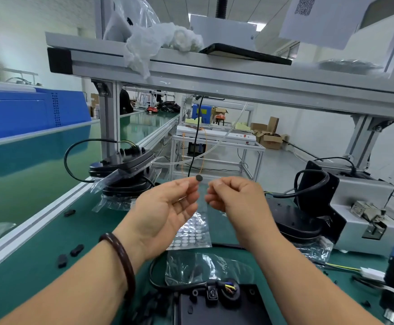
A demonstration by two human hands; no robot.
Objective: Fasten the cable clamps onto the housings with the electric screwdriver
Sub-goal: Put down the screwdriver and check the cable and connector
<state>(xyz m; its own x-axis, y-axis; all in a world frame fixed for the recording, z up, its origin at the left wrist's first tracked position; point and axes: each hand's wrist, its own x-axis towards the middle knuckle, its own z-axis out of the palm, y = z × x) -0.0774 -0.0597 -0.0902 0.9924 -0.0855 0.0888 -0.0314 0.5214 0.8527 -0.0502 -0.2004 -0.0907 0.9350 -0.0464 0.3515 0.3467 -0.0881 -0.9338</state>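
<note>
Left grip (167, 207) pinches black disc (199, 177); right grip (235, 200) pinches dotted sheet (192, 231); both raised above housing (226, 308).

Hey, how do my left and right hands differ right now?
The left hand pinches a small dark disc at its fingertips; the right hand has its fingers curled in, and whether it holds anything is unclear. The left hand shows its palm; the right hand shows its thumb side. The left wrist wears a dark bracelet; the right wrist is bare. Both are raised side by side above the green bench.
</note>
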